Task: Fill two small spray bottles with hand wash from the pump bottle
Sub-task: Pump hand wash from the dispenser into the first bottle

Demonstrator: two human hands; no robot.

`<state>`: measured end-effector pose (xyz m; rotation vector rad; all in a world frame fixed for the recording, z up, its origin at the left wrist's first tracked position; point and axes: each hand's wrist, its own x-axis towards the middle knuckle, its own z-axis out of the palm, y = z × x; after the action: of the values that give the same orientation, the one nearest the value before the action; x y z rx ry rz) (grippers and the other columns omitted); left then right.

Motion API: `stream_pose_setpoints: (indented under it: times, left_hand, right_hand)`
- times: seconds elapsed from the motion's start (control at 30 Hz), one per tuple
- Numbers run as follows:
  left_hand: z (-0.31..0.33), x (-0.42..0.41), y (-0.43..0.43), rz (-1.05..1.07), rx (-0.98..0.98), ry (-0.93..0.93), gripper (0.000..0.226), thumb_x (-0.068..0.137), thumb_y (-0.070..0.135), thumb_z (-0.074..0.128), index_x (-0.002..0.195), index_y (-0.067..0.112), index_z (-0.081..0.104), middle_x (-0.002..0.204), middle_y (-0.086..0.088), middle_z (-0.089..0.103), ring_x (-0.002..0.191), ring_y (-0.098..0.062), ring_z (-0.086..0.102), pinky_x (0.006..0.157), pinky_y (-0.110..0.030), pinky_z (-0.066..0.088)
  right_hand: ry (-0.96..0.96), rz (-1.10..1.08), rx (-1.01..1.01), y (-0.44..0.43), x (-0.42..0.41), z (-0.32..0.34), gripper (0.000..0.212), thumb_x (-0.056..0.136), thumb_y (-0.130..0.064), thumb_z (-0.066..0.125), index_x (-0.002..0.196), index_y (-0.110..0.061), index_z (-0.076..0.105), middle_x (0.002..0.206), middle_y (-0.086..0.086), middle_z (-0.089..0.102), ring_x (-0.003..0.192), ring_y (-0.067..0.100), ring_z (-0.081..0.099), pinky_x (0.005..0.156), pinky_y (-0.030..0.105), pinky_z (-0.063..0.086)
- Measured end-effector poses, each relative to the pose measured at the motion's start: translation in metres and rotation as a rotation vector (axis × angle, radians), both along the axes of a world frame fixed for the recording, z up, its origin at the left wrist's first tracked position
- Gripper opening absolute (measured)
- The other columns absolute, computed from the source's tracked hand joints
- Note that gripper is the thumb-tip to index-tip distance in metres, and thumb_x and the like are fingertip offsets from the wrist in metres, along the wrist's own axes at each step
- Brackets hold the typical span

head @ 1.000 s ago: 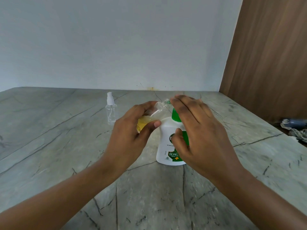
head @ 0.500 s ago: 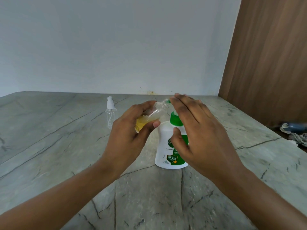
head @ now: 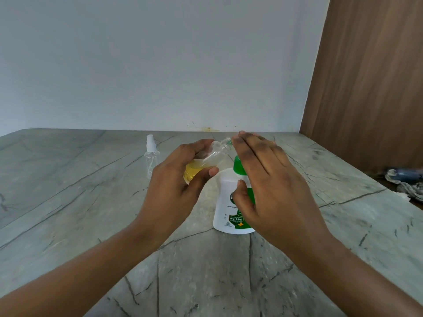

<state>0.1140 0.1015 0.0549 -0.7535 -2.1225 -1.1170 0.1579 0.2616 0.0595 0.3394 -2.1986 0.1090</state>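
Head view: left hand [head: 176, 186] clamped round uncapped small bottle [head: 212, 154], tilted, neck aimed up-right toward pump bottle [head: 226, 202] top. Right hand [head: 270, 179] flat over pump, fingers straight, spout hidden. I judge next press needs mouth under spout.

right hand [head: 274, 186]: lifted slightly against the pump bottle [head: 225, 202] since a second ago, thumb placed higher on its front | open spray bottle [head: 212, 154]: raised a touch in the left hand [head: 174, 186] | view: tilted up, far edge of the table [head: 68, 202] shown lower in frame
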Motion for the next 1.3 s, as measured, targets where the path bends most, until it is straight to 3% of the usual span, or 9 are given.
stream_pose_setpoints:
  times: [0.23,0.4,0.53,0.7,0.9,1.3]
  left_hand:
    - [-0.010,-0.001,-0.002,-0.010,-0.013,-0.013,0.040,0.084,0.028,0.062,0.122,0.019,0.057,0.109,0.021,0.058,0.104,0.019,0.049,0.082,0.000,0.036]
    - [-0.012,0.000,0.000,-0.014,0.006,-0.054,0.041,0.083,0.032,0.061,0.123,0.021,0.057,0.108,0.027,0.056,0.104,0.018,0.050,0.081,0.001,0.037]
    - [-0.008,0.000,0.000,-0.019,0.027,-0.066,0.040,0.083,0.029,0.063,0.122,0.021,0.058,0.109,0.023,0.059,0.105,0.017,0.050,0.082,0.000,0.036]
    - [0.000,0.001,0.003,-0.009,0.035,-0.060,0.039,0.084,0.030,0.063,0.122,0.022,0.058,0.111,0.015,0.063,0.107,0.007,0.054,0.083,-0.001,0.038]
    - [0.002,0.003,0.004,-0.004,0.030,-0.045,0.043,0.083,0.036,0.061,0.123,0.023,0.057,0.112,0.014,0.063,0.106,0.006,0.055,0.085,-0.003,0.039]
    - [-0.004,0.000,0.001,0.001,0.039,-0.065,0.039,0.083,0.027,0.067,0.121,0.021,0.059,0.109,0.017,0.063,0.104,0.010,0.053,0.082,0.000,0.037]
  right_hand:
    - [0.015,0.013,0.011,-0.001,-0.001,-0.005,0.057,0.076,-0.023,0.038,0.127,-0.002,0.051,0.122,0.011,0.056,0.114,0.021,0.041,0.091,0.032,0.046]
    - [0.015,0.012,0.008,0.000,0.000,-0.004,0.056,0.076,-0.024,0.038,0.126,-0.004,0.053,0.120,0.008,0.057,0.111,0.017,0.041,0.091,0.026,0.043]
    - [0.005,0.014,0.022,0.000,0.000,-0.005,0.057,0.077,-0.023,0.040,0.129,-0.001,0.050,0.125,0.012,0.055,0.114,0.021,0.040,0.091,0.031,0.045]
    - [0.000,0.018,-0.016,0.004,0.000,0.003,0.056,0.079,-0.021,0.052,0.132,-0.004,0.049,0.129,0.010,0.053,0.118,0.016,0.037,0.093,0.023,0.031]
    - [0.009,0.031,-0.052,0.002,0.002,0.010,0.052,0.088,-0.036,0.040,0.129,-0.006,0.052,0.127,0.008,0.056,0.115,0.015,0.037,0.092,0.025,0.030]
    - [0.016,0.004,-0.015,-0.001,-0.003,0.002,0.051,0.086,-0.033,0.042,0.125,-0.004,0.054,0.120,0.009,0.058,0.109,0.017,0.041,0.092,0.022,0.034]
